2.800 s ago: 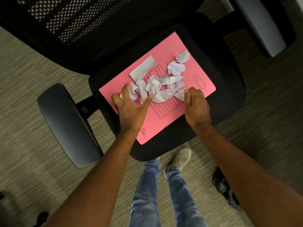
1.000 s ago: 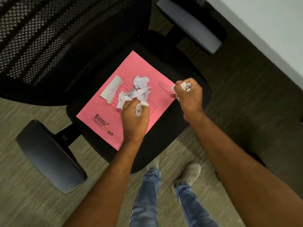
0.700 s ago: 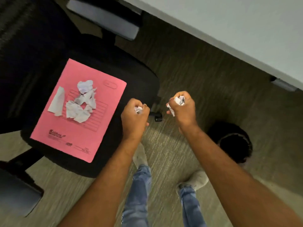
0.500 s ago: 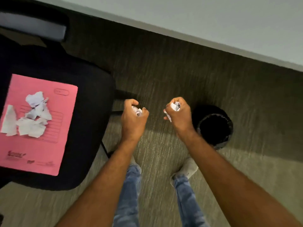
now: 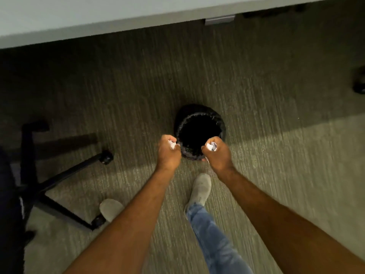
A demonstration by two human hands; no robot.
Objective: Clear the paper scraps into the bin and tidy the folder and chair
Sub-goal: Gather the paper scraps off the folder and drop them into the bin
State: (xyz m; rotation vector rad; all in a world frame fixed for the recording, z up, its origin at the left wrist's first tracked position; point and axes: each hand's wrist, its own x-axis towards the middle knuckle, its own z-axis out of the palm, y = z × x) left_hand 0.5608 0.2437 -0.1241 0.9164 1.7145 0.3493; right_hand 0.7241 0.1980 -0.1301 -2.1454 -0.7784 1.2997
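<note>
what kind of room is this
Most likely an office: low-pile striped carpet, the wheeled base of a swivel chair, a pale desk edge above, and a small lined bin.

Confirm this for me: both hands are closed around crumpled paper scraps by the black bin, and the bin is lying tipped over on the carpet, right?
Not quite. The bin stands upright, its open mouth facing up, as the head view shows. The rest holds: left hand and right hand each grip paper scraps beside it.
</note>
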